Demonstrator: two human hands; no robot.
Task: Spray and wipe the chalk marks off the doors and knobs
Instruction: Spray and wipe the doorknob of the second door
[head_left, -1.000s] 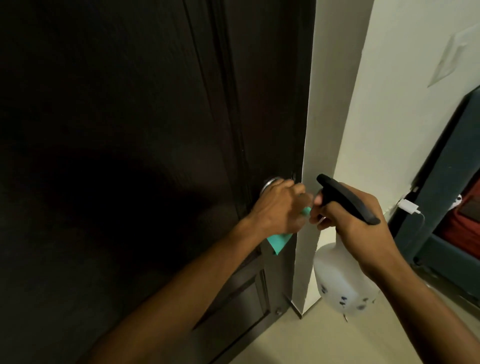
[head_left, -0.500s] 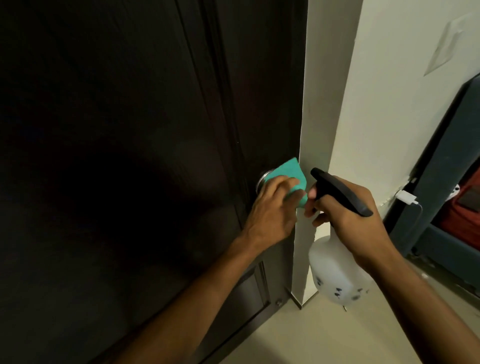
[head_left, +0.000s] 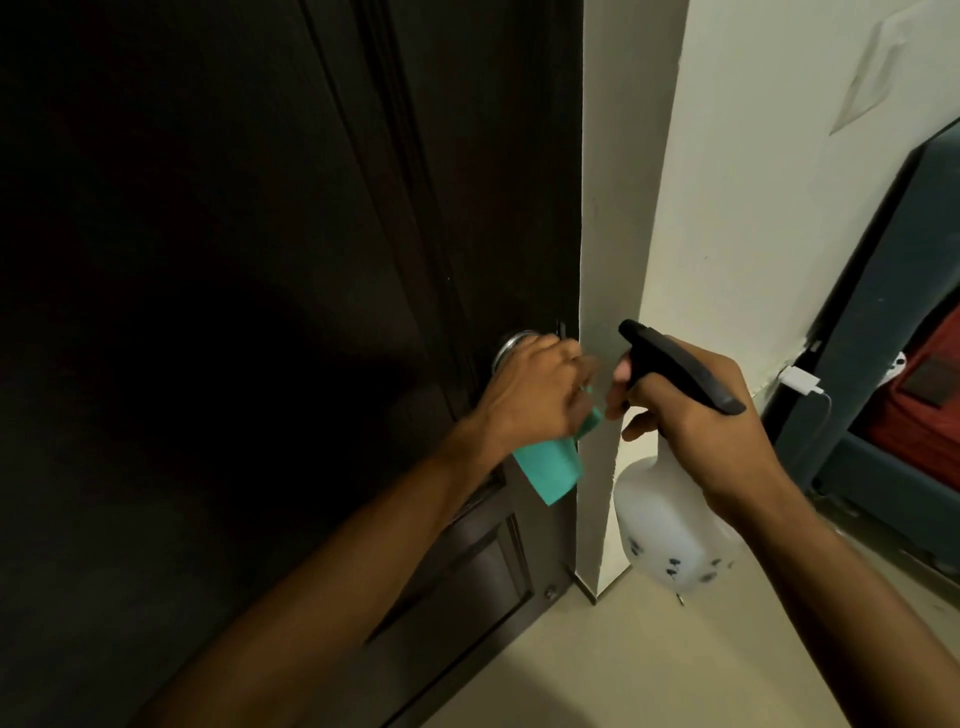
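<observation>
A dark brown door fills the left of the head view. Its silver knob shows only as a rim, the rest hidden under my left hand. That hand grips a teal cloth wrapped over the knob, and the cloth's loose end hangs below the fingers. My right hand holds a white spray bottle by its black trigger head, nozzle towards the knob, just right of the door edge. No chalk marks can be made out on the dark door.
A cream wall corner stands right beside the door edge. Further right a white charger is plugged in low on the wall, next to dark blue furniture with something red in it. Beige floor lies below.
My left hand has turned on the knob: the cloth, sticking up above the fingers half a second ago, now hangs below them. The right hand with the bottle has stayed roughly in place.
</observation>
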